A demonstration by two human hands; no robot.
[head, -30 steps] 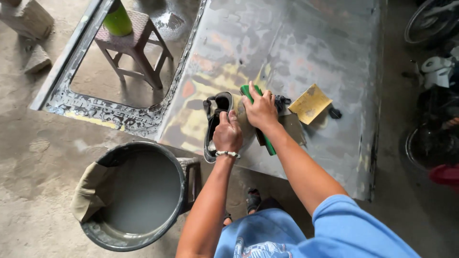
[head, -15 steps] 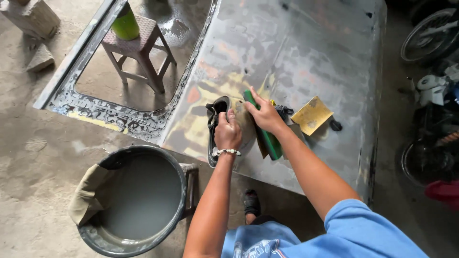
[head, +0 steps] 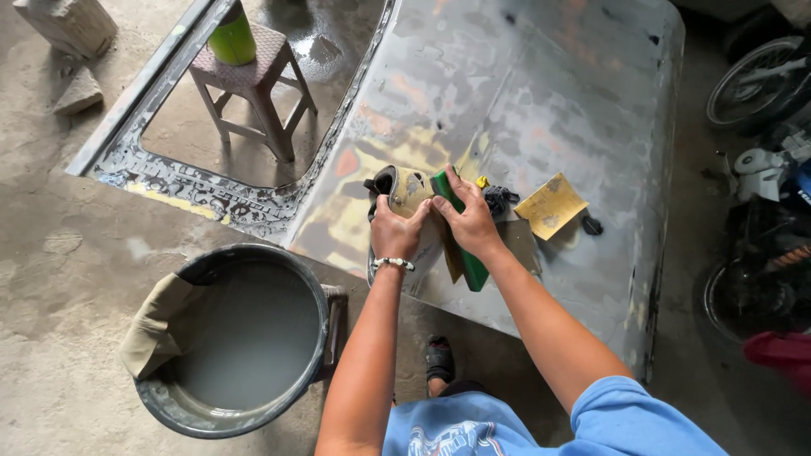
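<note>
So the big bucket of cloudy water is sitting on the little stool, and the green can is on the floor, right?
Not quite. The head view shows the bucket of cloudy water standing on the floor beside the metal panel. It is the green can that sits on the little stool. The two are swapped in what you said.

Bucket left of panel; stool behind bucket.

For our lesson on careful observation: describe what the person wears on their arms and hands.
Both forearms are bare, with no gloves on either hand. The left hand has a bracelet of pale beads at the wrist. The right hand wears nothing. A short blue sleeve covers the right upper arm.
</note>
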